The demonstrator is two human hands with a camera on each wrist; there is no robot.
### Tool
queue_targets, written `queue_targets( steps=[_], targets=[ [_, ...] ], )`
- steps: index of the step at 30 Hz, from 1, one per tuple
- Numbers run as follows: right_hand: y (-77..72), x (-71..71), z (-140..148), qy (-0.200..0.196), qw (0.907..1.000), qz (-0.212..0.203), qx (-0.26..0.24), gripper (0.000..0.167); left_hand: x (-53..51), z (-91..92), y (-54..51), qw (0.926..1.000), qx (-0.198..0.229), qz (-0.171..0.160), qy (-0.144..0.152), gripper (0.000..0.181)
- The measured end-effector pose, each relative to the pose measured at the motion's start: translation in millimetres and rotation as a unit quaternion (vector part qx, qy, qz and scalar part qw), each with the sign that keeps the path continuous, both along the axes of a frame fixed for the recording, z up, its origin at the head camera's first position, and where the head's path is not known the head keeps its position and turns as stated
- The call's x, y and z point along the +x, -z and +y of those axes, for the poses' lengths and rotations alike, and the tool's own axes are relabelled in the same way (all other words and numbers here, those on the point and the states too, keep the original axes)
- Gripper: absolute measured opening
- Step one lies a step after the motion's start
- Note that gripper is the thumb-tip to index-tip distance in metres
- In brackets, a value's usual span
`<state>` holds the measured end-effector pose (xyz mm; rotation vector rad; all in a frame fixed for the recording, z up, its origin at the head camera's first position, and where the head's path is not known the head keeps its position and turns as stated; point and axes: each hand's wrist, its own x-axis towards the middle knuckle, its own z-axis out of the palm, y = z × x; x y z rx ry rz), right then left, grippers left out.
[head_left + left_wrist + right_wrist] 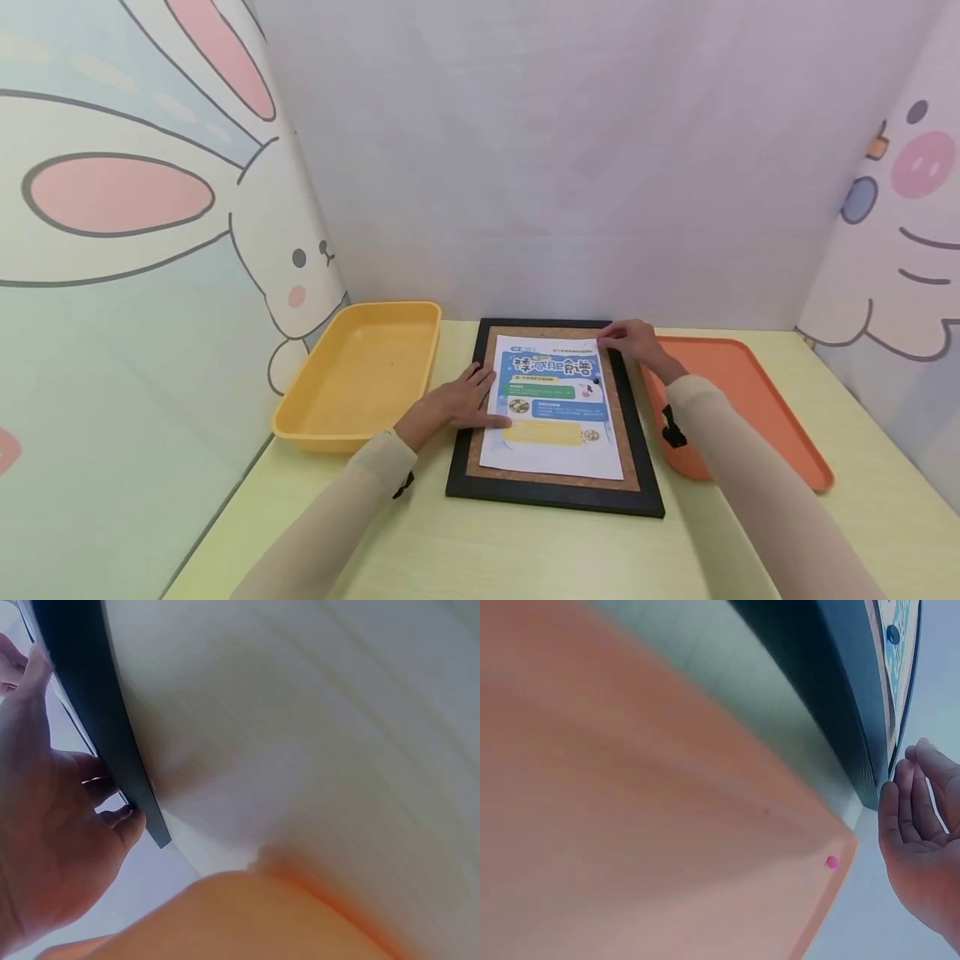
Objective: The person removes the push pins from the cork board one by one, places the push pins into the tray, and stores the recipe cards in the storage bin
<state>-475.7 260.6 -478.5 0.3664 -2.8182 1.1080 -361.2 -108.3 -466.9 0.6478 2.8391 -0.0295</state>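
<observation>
A printed sheet of paper (551, 461) with blue, green and yellow blocks lies on a black-framed cork board (555, 493). My left hand (459, 402) rests on the sheet's left edge with its fingers spread and the thumb extended over the print. At the sheet's top right corner, my right hand (636, 340) pinches with thumb and fingertips; whether a small thing is also between them is hidden. A small dark round piece, apparently a pushpin (893, 634), shows on the sheet near its right edge. In the left wrist view, fingers (112, 817) overlap the frame's side.
To the left stands a yellow tray (360, 367). An orange tray (738, 392) lies right of the board, partly under my right forearm, with a small pink round piece (832, 862) in it. Behind the table (525, 550) hangs a pale curtain (555, 167).
</observation>
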Motion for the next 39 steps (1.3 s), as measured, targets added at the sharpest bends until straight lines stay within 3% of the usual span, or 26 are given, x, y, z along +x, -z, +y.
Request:
queue_targets(
  steps=[15,26,39],
  targets=[
    [-5.3,9.7,18.8,0.008,0.9999,0.000,0.010,0.025,-1.6,-0.7,2.0,1.0000,0.003,0.000,-0.002,0.113],
    [-3.9,6.2,28.0,0.017,0.9995,-0.010,0.025,0.025,-1.2,0.2,0.5,1.0000,0.006,0.000,-0.003,0.112],
    [-9.2,13.9,36.7,0.021,0.9994,-0.014,0.023,0.025,-1.8,-0.1,2.4,1.0000,0.003,0.002,-0.007,0.113]
  ],
)
